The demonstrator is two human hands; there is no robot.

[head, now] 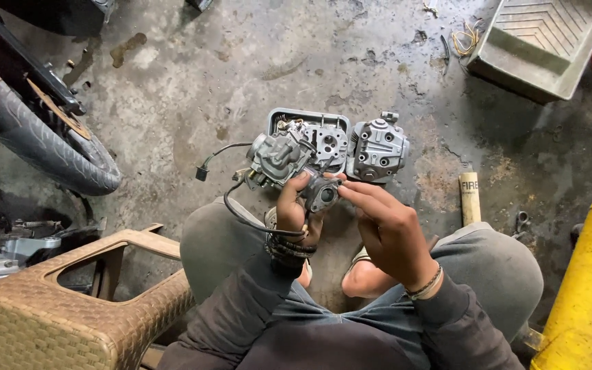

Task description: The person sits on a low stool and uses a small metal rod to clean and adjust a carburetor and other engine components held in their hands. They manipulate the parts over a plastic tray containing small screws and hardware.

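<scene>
My left hand [292,207] grips a grey metal carburetor [280,157] with a black hose and a thin cable hanging from it. My right hand [385,226] has its fingertips on the round intake flange [323,194] at the carburetor's near end. Just beyond, on the concrete floor, stands a small grey tray [279,117] holding a drilled metal engine part [330,142]. A grey finned cylinder head cover [378,149] sits beside the tray on its right.
A motorcycle tyre [49,140] is at the left, a brown wicker-pattern stool [49,308] at the lower left. A grey plastic tray [543,44] lies at the top right, a yellow container [587,294] at the right, and a cardboard tube [469,196] on the floor.
</scene>
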